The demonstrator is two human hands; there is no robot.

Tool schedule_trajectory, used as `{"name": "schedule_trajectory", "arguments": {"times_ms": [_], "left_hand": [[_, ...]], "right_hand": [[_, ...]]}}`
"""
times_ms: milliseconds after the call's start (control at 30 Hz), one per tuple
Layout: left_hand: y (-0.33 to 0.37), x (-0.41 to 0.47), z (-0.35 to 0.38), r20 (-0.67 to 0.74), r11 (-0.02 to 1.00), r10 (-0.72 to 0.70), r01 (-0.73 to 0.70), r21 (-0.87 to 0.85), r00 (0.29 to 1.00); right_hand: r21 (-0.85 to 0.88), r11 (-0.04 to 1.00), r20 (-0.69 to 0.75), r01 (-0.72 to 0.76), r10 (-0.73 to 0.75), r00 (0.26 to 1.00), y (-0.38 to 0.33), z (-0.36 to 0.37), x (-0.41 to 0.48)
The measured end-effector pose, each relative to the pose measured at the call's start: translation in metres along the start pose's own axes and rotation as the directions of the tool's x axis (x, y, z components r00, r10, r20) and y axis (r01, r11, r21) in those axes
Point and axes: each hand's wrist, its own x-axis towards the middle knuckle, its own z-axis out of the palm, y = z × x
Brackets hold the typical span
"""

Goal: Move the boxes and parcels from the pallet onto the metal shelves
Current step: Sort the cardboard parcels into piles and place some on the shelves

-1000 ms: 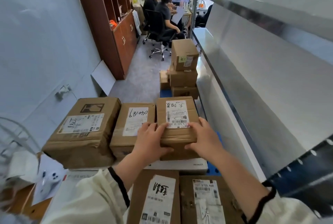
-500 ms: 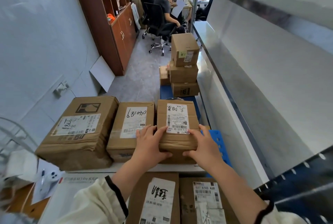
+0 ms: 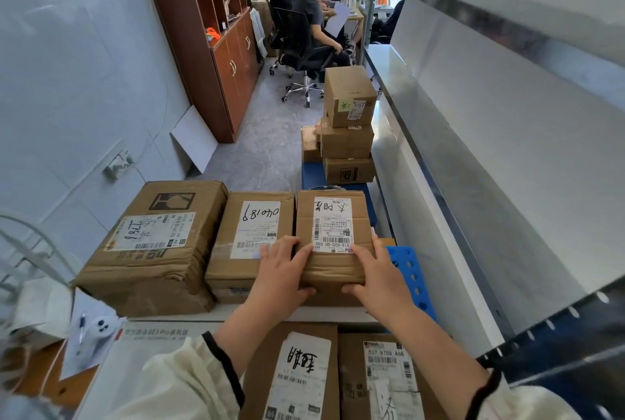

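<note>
A small brown cardboard box [image 3: 333,213] with a white shipping label stands at the right end of a row of three boxes. My left hand [image 3: 282,272] grips its near left corner, fingers on top and thumb under the front edge. My right hand [image 3: 378,276] grips its near right corner the same way. Beside it sit a medium box [image 3: 252,233] marked with handwritten digits and a large crumpled box [image 3: 155,244]. The metal shelves [image 3: 473,162] run along the right. A blue pallet [image 3: 411,271] shows under the row.
Two more labelled boxes [image 3: 297,372] lie directly below my arms. A stack of three boxes [image 3: 348,125] stands farther along on a blue base. Two seated people [image 3: 304,14] work at a desk at the back. A wooden cabinet [image 3: 216,41] lines the left wall.
Both hands keep the same hold on the small box. The view has tipped slightly downward and nearer; the box has hardly shifted.
</note>
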Motion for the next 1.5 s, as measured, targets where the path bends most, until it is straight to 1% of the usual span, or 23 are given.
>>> {"name": "schedule_trajectory", "arguments": {"times_ms": [133, 433, 567, 667, 733, 800, 900, 967, 1033, 1100, 1167, 1233, 1300, 1367, 1500], "left_hand": [[0.003, -0.001, -0.002, 0.031, 0.998, 0.006, -0.008, 0.07, 1.0], [0.006, -0.007, -0.005, 0.059, 0.99, 0.019, -0.027, 0.142, 0.998], [0.008, -0.01, -0.013, 0.05, 0.99, 0.044, -0.05, 0.129, 0.998], [0.013, -0.013, -0.025, 0.061, 0.986, 0.102, -0.109, 0.13, 0.993], [0.02, -0.018, -0.036, 0.078, 0.976, 0.169, -0.178, 0.127, 0.982], [0.028, -0.027, -0.045, 0.098, 0.957, 0.255, -0.265, 0.116, 0.962], [0.041, -0.044, -0.049, 0.142, 0.924, 0.363, -0.376, 0.072, 0.921], [0.053, -0.055, -0.049, 0.18, 0.897, 0.423, -0.439, 0.059, 0.888], [0.07, -0.066, -0.047, 0.219, 0.864, 0.481, -0.501, 0.047, 0.849], [0.091, -0.081, -0.043, 0.246, 0.804, 0.563, -0.592, 0.059, 0.789], [0.119, -0.099, -0.036, 0.248, 0.722, 0.658, -0.689, 0.059, 0.711], [0.151, -0.119, -0.028, 0.236, 0.659, 0.73, -0.752, 0.007, 0.641], [0.186, -0.142, -0.022, 0.232, 0.591, 0.79, -0.806, -0.04, 0.568], [0.219, -0.168, -0.019, 0.225, 0.501, 0.849, -0.863, -0.059, 0.477], [0.282, -0.225, -0.018, 0.25, 0.332, 0.922, -0.935, -0.122, 0.295]], "right_hand": [[-0.013, 1.0, 0.021, 0.006, -0.006, 1.0, -0.001, -0.002, -0.001], [-0.064, 0.998, 0.056, 0.029, -0.025, 0.998, 0.003, -0.01, -0.009], [-0.072, 0.997, -0.029, -0.018, 0.016, 0.999, 0.005, -0.025, -0.029], [-0.154, 0.985, -0.078, -0.075, 0.063, 0.995, 0.002, -0.04, -0.047], [-0.191, 0.972, -0.114, -0.134, 0.114, 0.987, -0.002, -0.048, -0.061], [-0.196, 0.962, -0.143, -0.188, 0.162, 0.976, -0.005, -0.054, -0.08], [-0.177, 0.948, -0.143, -0.266, 0.243, 0.96, -0.006, -0.053, -0.12], [-0.149, 0.926, -0.159, -0.347, 0.323, 0.933, -0.003, -0.052, -0.155], [-0.104, 0.898, -0.206, -0.427, 0.401, 0.893, 0.004, -0.058, -0.196], [-0.073, 0.861, -0.274, -0.502, 0.467, 0.841, 0.009, -0.067, -0.244], [-0.05, 0.811, -0.345, -0.583, 0.534, 0.772, 0.014, -0.076, -0.296], [-0.041, 0.75, -0.392, -0.661, 0.596, 0.701, 0.017, -0.083, -0.348], [-0.02, 0.675, -0.415, -0.738, 0.666, 0.62, 0.018, -0.087, -0.399], [0.024, 0.604, -0.436, -0.796, 0.723, 0.536, 0.019, -0.088, -0.449], [0.098, 0.477, -0.468, -0.873, 0.797, 0.382, 0.016, -0.081, -0.54]]}}
